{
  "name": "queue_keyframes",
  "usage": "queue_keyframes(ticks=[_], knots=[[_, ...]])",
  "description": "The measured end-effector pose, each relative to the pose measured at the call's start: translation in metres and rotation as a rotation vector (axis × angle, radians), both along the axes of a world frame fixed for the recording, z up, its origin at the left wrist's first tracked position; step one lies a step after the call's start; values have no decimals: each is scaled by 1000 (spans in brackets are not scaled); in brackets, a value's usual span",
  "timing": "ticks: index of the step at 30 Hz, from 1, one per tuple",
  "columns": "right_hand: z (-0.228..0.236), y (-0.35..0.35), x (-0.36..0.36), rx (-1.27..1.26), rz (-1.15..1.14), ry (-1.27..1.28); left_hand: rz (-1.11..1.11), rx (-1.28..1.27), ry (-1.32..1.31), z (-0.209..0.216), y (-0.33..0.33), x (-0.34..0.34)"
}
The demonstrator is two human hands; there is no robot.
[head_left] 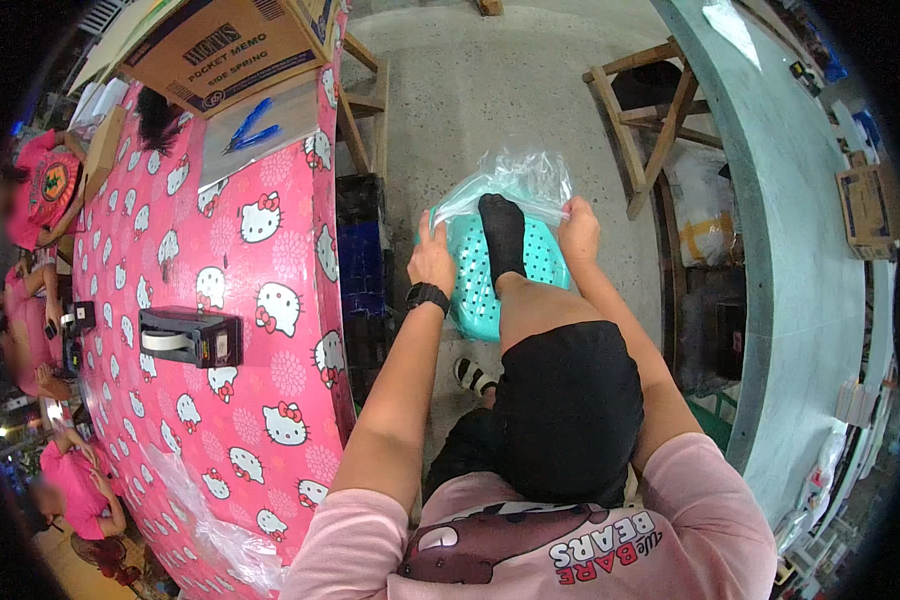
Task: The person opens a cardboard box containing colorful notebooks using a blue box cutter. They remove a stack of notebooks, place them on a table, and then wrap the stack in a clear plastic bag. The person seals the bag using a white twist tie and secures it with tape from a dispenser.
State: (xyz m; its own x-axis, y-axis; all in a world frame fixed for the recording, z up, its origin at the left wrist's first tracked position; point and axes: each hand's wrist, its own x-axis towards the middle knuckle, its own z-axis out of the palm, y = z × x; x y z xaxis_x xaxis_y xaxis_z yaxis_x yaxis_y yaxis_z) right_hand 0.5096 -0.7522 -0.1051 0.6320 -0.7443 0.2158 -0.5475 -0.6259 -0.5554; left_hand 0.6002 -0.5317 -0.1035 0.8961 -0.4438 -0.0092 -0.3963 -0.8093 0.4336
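1. The clear plastic bag (530, 180) was stretched between the two hands, at the far edge of a turquoise perforated plastic piece (545, 262), low over the floor; how far the bag wrapped it could not be told.
2. The left hand (431, 262) pinched the bag's edge at its left end, with a black watch (427, 298) on that wrist.
3. The right hand (578, 232) pinched the bag's edge at its right end, thumb and fingers pressed together.
4. Between the hands, a foot in a black sock (505, 235) rested against the turquoise piece, its toes near the bag; a sandal (473, 377) showed on the other foot.
5. To the left stood a table (305, 200) with a pink cartoon-cat cover, bearing a tape dispenser (190, 337), a cardboard box (235, 55) and blue items (252, 128).
6. To the right ran a pale blue-green bench (795, 300), near a wooden trestle (660, 140).
7. Along the far left, co-workers (90, 480) in pink shirts sat beyond the table.
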Motion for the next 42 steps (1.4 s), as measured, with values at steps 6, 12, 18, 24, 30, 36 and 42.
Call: queue_keyframes(ticks=[6, 12, 18, 24, 30, 36, 42], knots=[[4, -12, -8, -104, -55, -92, 40, -3, 62, 12, 3, 10], [3, -16, -21, -104, -78, -119, 20, -14, 52, 3, 8, 12], [-7, -26, -34, -101, -146, -174, -75, 69, -47, 4, 10, 48], [-32, -14, -54, 26, -182, 88, -18, 138, 111, -20, 34, 31], [-20, -50, 14, 1412, -323, -524, 293, 13, 295, -7, 25, 45], [-45, -57, 5, 1656, -171, -860, 194, 170, 343, -41, 40, 28], [-74, -54, -27, 1479, -481, -730, 102, 193, 435, -32, 51, -22]])
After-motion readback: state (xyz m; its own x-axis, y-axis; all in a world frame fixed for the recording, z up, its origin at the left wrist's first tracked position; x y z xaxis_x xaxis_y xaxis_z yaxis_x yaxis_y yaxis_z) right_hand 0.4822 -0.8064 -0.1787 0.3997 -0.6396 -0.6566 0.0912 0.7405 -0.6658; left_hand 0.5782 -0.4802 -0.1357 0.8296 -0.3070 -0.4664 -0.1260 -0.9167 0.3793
